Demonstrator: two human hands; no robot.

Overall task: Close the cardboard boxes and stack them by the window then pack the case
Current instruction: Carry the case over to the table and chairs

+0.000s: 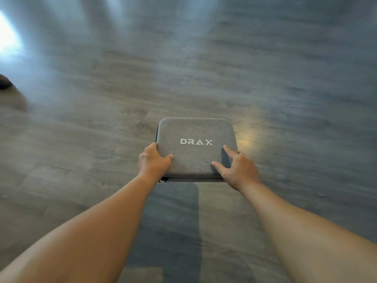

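A grey fabric case (pixel 194 129) with white "DRAX" lettering is held flat above the wood floor, lid closed. My left hand (pixel 153 163) grips its near left corner, thumb on top and fingers under the edge. On the near right corner rests my right hand (pixel 237 168), with thumb and forefinger spread over the lid and the other fingers curled round the side. A small zipper pull hangs at the near left edge. No cardboard boxes are in view.
Grey wood-plank floor (pixel 265 78) fills the view, blurred by motion. A dark object (pixel 5 82) sits at the far left edge. Bright light falls on the floor at the upper left.
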